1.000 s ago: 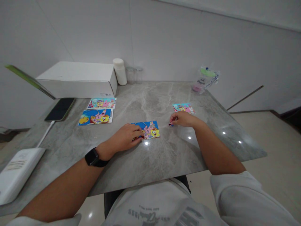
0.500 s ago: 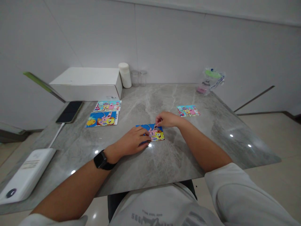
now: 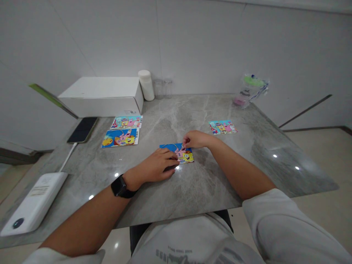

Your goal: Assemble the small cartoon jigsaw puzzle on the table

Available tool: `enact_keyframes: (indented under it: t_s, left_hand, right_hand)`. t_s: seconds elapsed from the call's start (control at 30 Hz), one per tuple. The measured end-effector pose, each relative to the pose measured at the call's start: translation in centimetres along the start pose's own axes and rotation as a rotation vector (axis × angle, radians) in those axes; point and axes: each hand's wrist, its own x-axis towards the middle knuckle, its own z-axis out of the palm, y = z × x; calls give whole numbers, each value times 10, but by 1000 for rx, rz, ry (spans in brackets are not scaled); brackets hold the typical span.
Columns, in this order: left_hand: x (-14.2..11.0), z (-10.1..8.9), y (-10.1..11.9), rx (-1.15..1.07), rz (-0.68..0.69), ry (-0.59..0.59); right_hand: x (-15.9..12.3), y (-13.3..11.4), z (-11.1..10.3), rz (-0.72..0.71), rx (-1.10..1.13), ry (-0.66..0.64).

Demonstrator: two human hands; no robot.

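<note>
A blue cartoon picture card (image 3: 188, 157), with yellow and pink figures, lies flat in front of me on the table. My left hand (image 3: 158, 165), wearing a black watch, rests across the card's left part with its fingers spread, covering some of the picture. At the card's upper right edge, the thumb and fingertips of my right hand (image 3: 196, 139) are pinched together. What sits between those fingertips is too small to make out. A light-blue cartoon card (image 3: 223, 127) lies beyond my right hand, apart from it.
On the left lie a second blue cartoon card (image 3: 121, 138), a light-blue one (image 3: 127, 122), a phone (image 3: 83, 129) and a white power bank (image 3: 34, 203) on a cable. Behind stand a white box (image 3: 101, 106), a white bottle (image 3: 146, 86) and two glasses (image 3: 163, 89). A plastic bag (image 3: 250, 91) sits at back right.
The view has shifted slightly. My left hand has slid a little along the card, uncovering some of its top left. My right hand remains pinched at the upper right edge.
</note>
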Motion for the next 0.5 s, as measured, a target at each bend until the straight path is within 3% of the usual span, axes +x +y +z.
enact_keyframes:
  t_s: [0.5]
  left_hand:
    - [0, 0, 0, -12, -9, -4]
  right_hand:
    - [4, -3, 8, 17, -19, 73]
